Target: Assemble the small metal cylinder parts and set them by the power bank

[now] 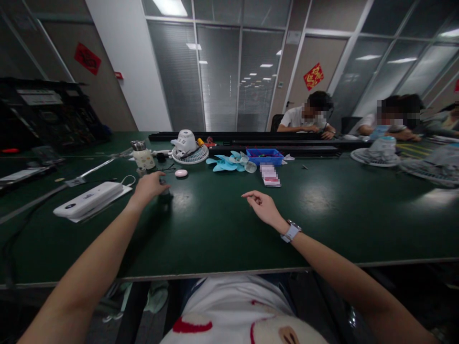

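Observation:
My left hand (148,187) is over the left part of the green table, its fingers curled round a small, dark, partly clear object (164,182) whose kind I cannot make out. Beyond that hand stand a cream patterned bottle (143,157) with a metal lid and, to its right, a pale pink oval case (181,173). My right hand (264,206), with a watch (292,231) on the wrist, hovers palm down near the table's middle. Its index finger points left, the thumb is apart, and nothing shows in it. A stack of cards (270,176) lies just beyond.
A white power strip-like device (89,199) lies at left. Farther back are a white fan part (186,145), light-blue fan blades (229,162) and a blue tray (264,156). More fan parts (380,152) sit at right. Dark rails (283,151) cross the table; people sit behind.

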`<state>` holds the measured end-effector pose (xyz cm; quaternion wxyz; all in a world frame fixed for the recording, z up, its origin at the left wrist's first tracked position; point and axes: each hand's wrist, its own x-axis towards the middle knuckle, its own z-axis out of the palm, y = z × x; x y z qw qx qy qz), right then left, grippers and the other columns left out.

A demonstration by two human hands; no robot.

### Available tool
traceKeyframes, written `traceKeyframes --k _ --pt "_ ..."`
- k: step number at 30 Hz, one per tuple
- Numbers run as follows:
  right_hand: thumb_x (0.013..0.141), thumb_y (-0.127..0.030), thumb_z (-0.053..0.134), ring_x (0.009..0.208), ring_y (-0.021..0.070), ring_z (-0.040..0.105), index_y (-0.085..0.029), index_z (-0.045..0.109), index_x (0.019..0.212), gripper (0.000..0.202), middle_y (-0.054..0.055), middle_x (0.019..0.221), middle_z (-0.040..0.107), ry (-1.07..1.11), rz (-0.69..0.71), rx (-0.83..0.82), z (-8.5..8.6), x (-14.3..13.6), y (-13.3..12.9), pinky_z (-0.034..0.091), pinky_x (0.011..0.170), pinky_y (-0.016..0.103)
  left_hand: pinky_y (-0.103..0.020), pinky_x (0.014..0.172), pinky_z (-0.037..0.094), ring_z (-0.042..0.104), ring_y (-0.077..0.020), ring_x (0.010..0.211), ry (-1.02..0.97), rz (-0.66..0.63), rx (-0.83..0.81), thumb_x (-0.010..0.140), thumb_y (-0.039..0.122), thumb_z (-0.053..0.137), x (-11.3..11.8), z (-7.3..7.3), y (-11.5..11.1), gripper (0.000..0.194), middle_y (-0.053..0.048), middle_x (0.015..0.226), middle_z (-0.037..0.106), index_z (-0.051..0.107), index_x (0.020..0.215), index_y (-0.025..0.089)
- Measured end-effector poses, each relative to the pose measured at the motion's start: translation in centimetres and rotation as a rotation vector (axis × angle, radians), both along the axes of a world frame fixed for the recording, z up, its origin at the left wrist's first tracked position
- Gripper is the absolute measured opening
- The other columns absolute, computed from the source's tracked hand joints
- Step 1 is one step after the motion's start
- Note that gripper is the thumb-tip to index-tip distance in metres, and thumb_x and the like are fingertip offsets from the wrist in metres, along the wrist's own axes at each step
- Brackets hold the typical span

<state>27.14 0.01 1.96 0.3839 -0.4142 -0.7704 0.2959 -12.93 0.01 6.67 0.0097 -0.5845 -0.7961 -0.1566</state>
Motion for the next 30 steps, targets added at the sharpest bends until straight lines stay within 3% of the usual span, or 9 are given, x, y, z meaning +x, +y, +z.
traceKeyframes --k 3,7,11,19,24,30 --pt "0.088 -0.031 0.05 0.054 0.0106 0.042 -0.019 0.07 0.103 0.028 -0.002 0.064 0.053 -0.008 0.006 -0.01 -0.1 0.0 0.0 0.03 0.051 0.024 -0.038 0.089 0.047 0.063 -0.0283 0.1 -0.07 -0.212 0.072 0.074 0.039 0.071 5.0 -1.1 -0.4 0.067 -0.012 0.112 0.066 0.05 0.135 0.019" --pt "0.089 -0.032 0.05 0.055 0.0105 0.042 -0.018 0.069 0.104 0.028 -0.002 0.066 0.052 0.004 0.058 -0.001 0.1 -0.3 -0.3 0.03 0.052 0.024 -0.035 0.083 0.052 0.067 -0.0214 0.09 -0.463 -0.66 0.158 0.078 0.041 0.067 12.7 -3.3 -2.6 0.072 -0.009 0.114 0.066 0.038 0.141 0.024" --pt "0.089 -0.036 0.053 0.057 0.0103 0.042 -0.018 0.067 0.107 0.029 -0.001 0.068 0.054 -0.015 0.157 0.054 0.4 -0.7 -1.0 0.033 0.054 0.024 -0.035 0.086 0.051 0.067 -0.0206 0.096 -0.636 -0.893 0.143 0.08 0.04 0.068 17.5 -4.9 -4.9 0.078 -0.008 0.111 0.068 0.028 0.144 0.023" --pt "0.09 -0.041 0.054 0.063 0.0114 0.047 -0.017 0.07 0.1 0.03 0.003 0.081 0.064 -0.017 0.258 0.054 1.1 -0.8 -1.8 0.035 0.057 0.024 -0.035 0.086 0.048 0.065 -0.0228 0.1 -0.598 -0.938 0.102 0.082 0.038 0.067 18.1 -5.0 -5.5 0.077 -0.01 0.114 0.067 0.026 0.144 0.022" --pt "0.085 -0.043 0.062 0.058 0.0105 0.044 -0.017 0.071 0.098 0.03 0.001 0.07 0.061 -0.029 0.218 0.005 1.1 -1.0 -1.8 0.034 0.054 0.023 -0.035 0.085 0.047 0.064 -0.0236 0.103 -0.612 -0.942 0.112 0.082 0.039 0.066 18.2 -4.9 -5.6 0.075 -0.01 0.112 0.068 0.027 0.144 0.022" --pt "0.084 -0.043 0.062 0.063 0.0113 0.05 -0.015 0.071 0.092 0.031 0.004 0.079 0.066 0.042 0.211 -0.017 1.0 -1.3 -1.3 0.038 0.057 0.024 -0.036 0.086 0.048 0.063 -0.0231 0.102 -0.593 -0.935 0.13 0.081 0.036 0.067 18.5 -4.9 -5.7 0.072 -0.009 0.113 0.067 0.03 0.141 0.023"
